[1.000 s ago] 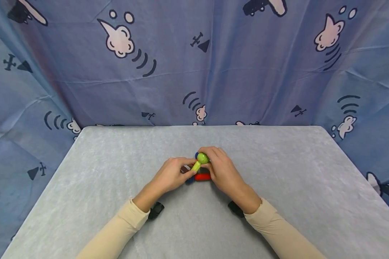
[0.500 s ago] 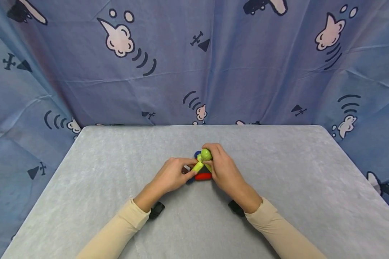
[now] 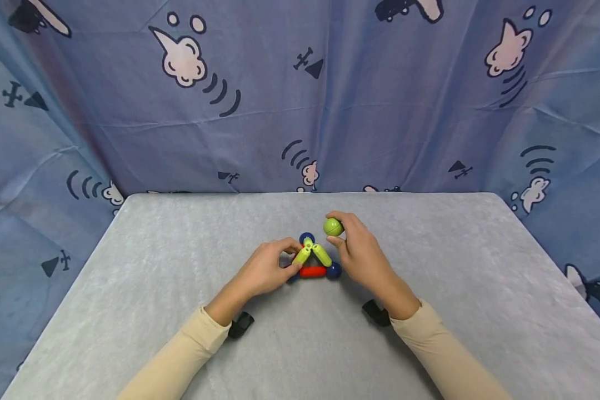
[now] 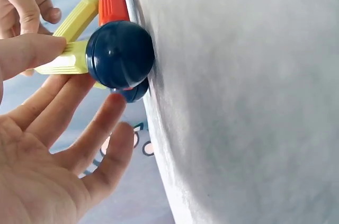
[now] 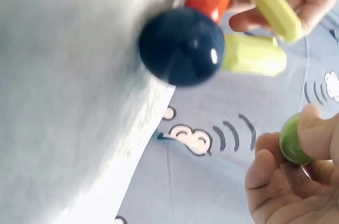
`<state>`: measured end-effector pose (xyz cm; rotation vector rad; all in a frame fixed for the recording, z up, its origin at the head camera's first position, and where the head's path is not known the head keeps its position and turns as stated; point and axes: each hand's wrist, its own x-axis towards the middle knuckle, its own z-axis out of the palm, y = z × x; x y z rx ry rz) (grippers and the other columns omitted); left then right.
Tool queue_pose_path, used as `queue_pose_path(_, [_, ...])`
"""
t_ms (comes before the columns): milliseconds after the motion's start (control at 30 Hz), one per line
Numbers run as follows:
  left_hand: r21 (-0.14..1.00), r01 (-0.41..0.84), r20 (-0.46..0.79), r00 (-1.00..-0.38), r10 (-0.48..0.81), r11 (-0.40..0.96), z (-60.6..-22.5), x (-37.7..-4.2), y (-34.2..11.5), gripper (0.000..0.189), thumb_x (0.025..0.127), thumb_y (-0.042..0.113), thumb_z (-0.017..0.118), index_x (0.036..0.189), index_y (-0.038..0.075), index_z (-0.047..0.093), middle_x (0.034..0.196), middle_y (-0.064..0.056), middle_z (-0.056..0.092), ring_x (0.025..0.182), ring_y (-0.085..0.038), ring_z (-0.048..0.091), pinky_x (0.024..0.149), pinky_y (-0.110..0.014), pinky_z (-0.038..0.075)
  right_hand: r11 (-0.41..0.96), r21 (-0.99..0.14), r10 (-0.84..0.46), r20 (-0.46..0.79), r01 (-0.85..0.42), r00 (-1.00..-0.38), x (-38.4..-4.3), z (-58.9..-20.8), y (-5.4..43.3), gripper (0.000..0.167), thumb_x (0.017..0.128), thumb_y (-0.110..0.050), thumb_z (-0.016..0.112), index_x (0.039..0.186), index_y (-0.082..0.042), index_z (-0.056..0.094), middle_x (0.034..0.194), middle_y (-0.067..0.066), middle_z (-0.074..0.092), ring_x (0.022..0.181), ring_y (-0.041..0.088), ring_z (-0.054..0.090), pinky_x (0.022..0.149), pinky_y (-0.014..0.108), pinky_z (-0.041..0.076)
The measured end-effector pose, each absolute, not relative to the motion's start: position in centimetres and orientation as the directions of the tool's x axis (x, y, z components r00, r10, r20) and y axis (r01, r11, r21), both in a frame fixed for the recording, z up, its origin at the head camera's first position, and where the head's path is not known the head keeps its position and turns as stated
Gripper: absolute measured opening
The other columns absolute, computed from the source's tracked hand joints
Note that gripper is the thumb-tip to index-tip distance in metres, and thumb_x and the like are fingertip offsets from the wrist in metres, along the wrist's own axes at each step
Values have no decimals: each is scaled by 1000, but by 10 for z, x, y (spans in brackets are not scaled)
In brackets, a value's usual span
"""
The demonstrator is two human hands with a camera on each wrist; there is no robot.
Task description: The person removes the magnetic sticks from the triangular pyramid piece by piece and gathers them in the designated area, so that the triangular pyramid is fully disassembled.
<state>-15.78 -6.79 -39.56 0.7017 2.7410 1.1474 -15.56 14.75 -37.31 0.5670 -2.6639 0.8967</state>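
Note:
A triangular toy frame of dark blue balls [image 3: 333, 270] and red rods [image 3: 312, 271] lies on the table. Three yellow-green rods [image 3: 322, 255] lean inward from its corners, their upper ends close together. My left hand [image 3: 270, 269] pinches the left yellow-green rod [image 4: 66, 59] between thumb and fingers, just above its blue ball [image 4: 121, 54]. Up and to the right of the frame, my right hand [image 3: 362, 250] holds a green ball [image 3: 333, 226] between thumb and fingers, apart from the rods. In the right wrist view the green ball [image 5: 293, 140] shows in those fingers.
The table [image 3: 180, 233] has a pale grey cloth surface. Beyond its back edge hangs a blue patterned curtain [image 3: 260, 139]. Black wrist cameras [image 3: 241, 325] sit beneath both wrists, close over the cloth.
My right hand has lifted the green ball off the tops of the yellow-green rods and carried it right and back. The left hand keeps its pinch on the left rod.

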Motion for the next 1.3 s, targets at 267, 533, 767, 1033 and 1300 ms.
queue_pose_path(267, [734, 352, 59, -885, 461, 581, -395, -158, -67, 22, 93, 15, 71, 114, 17, 65, 118, -1, 72, 116, -20, 64, 91, -40, 51, 741, -554, -256, 290, -379, -922, -163, -369, 166, 43, 98, -11, 62, 137, -2, 48, 129, 18, 57, 112, 30, 58, 96, 48, 49])
queue_pose_path(533, [744, 335, 42, -887, 461, 578, -395, -157, -68, 24, 94, 17, 70, 117, 20, 65, 121, 3, 70, 119, -19, 63, 91, -39, 51, 779, -543, -238, 207, -314, -949, -173, -374, 190, 45, 99, -13, 61, 139, -2, 47, 134, 19, 55, 117, 32, 56, 94, 49, 47])
queue_pose_path(767, [749, 324, 32, -889, 457, 578, -394, -157, -69, 23, 94, 17, 70, 116, 18, 66, 116, 0, 72, 113, -20, 65, 94, -41, 52, 823, -503, -219, 146, -263, -965, -183, -379, 213, 47, 97, -15, 65, 140, -5, 51, 135, 21, 52, 110, 34, 58, 89, 51, 47])
queue_pose_path(1033, [737, 313, 13, -893, 450, 599, -395, -159, -71, 19, 94, 19, 70, 113, 17, 68, 113, -2, 73, 107, -22, 68, 94, -42, 53, 846, -493, -194, 71, -203, -979, -193, -388, 237, 50, 96, -12, 66, 142, -1, 49, 136, 25, 51, 113, 38, 58, 96, 56, 45])
queue_pose_path(1300, [742, 295, 5, -900, 436, 602, -397, -159, -71, 18, 93, 21, 71, 111, 19, 69, 110, 1, 73, 106, -18, 68, 95, -41, 53, 857, -492, -165, 18, -153, -986, -197, -392, 251, 51, 97, -13, 65, 143, -2, 49, 137, 25, 52, 116, 39, 58, 96, 57, 45])
